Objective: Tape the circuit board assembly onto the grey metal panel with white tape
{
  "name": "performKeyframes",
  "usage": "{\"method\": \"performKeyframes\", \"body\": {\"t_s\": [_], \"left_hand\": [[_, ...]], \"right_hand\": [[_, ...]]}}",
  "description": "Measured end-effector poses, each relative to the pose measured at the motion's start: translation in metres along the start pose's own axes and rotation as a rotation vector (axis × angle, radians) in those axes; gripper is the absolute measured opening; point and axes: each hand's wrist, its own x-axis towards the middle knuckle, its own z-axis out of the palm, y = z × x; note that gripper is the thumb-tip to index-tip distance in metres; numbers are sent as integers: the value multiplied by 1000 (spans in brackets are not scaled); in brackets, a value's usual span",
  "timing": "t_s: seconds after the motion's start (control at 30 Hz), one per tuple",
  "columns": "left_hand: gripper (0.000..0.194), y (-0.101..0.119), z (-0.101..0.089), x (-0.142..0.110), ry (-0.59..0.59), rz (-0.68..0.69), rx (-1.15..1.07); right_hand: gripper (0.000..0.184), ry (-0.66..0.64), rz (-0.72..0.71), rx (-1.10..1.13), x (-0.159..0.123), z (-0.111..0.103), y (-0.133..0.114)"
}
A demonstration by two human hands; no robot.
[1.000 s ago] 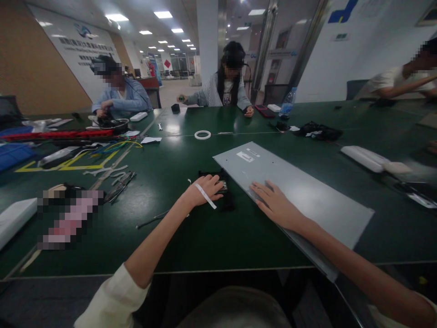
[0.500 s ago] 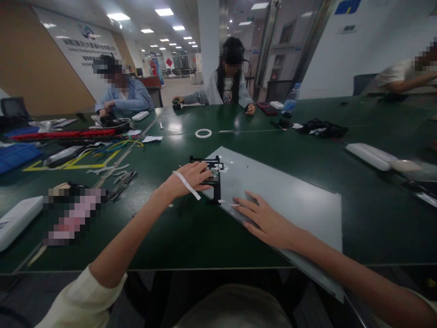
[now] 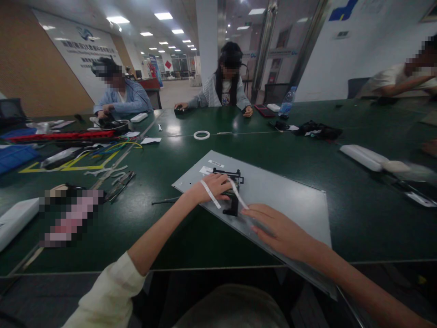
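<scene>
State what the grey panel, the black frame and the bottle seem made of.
Grey panel: probably coated metal, satin, from its soft sheen and straight edges. Black frame: likely moulded plastic, matt; its bars show little shine, though metal is possible. Bottle: apparently clear, glossy plastic; it looks see-through.

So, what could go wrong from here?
The metal panel sticks out past the near edge of the table, so a bump might shift it. The white strip at the right hand could stick in the wrong spot. The other strip, across the left hand, might catch on the black bracket.
</scene>
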Motion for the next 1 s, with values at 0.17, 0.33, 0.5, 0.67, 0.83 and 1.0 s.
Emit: {"method": "performKeyframes", "body": {"t_s": [0.17, 0.33, 0.5, 0.67, 0.83, 1.0], "left_hand": [[39, 10, -1, 15, -4, 1, -190], [58, -14, -10, -3, 112, -209, -531], [60, -60, 14, -28, 145, -859, -714], [61, -73, 22, -41, 55, -1110, -801], [57, -69, 19, -53, 74, -1178, -811], [51, -54, 11, -79, 103, -1012, -711]], "right_hand": [[40, 452, 420, -59, -42, -13, 38], [50, 532, 651, -38, -73, -14, 88], [51, 603, 711, 113, -70, -13, 87], [49, 670, 664, 111, -56, -15, 83], [47, 652, 673, 92, -36, -20, 90], [46, 607, 648, 98, -6, -24, 100]]}}
